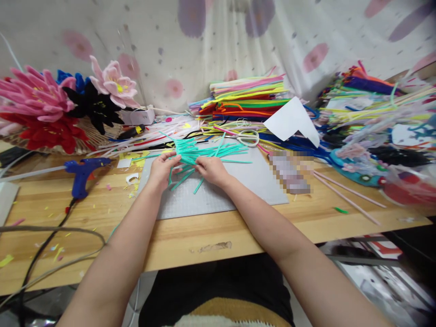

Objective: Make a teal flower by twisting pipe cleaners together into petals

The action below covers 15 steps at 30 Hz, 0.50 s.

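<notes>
Both hands are over the grey cutting mat (pixel 218 204), among teal pipe cleaners (pixel 231 150). My left hand (pixel 162 169) is closed, thumb and fingers pinching a cluster of these pipe cleaners whose ends fan upward. Close beside it, my right hand (pixel 211 170) is also closed, fingertips pinched on a teal stem near the cluster's middle. Several more teal lengths lie on the mat beyond the right hand, and some point down between the two hands. The exact spot under the fingertips is hidden.
A blue glue gun (pixel 81 175) with its cord lies left. Fuzzy flowers (pixel 41 97) stand behind it. Scissors (pixel 248 137), a white paper piece (pixel 289 121) and stacked coloured pipe cleaners (pixel 248 97) are at the back. Pink stems (pixel 347 197) lie right.
</notes>
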Each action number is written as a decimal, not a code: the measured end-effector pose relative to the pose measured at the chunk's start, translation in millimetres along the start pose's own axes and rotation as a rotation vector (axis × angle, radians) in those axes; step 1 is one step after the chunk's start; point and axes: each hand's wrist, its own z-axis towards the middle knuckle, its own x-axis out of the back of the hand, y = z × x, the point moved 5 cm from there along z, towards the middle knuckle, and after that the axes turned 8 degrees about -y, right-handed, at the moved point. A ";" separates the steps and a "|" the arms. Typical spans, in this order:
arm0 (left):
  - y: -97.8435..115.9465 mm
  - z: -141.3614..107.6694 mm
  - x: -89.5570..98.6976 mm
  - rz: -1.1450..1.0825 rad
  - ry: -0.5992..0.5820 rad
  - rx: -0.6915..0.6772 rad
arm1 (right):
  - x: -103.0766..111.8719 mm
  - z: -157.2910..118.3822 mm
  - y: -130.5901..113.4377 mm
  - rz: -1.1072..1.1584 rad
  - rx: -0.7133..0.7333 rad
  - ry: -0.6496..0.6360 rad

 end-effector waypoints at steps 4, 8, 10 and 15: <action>-0.3 3.1 5.5 0.037 0.032 -0.030 | 0.9 0.0 2.4 0.037 0.006 -0.007; 1.7 2.5 5.9 0.108 0.033 -0.076 | -4.1 3.4 10.1 0.378 0.025 -0.031; 1.4 1.5 3.4 0.133 0.014 -0.077 | -11.1 6.1 12.2 0.656 0.029 -0.080; -0.4 -0.3 -4.8 0.275 -0.060 -0.096 | -30.1 10.6 13.6 1.087 -0.072 -0.209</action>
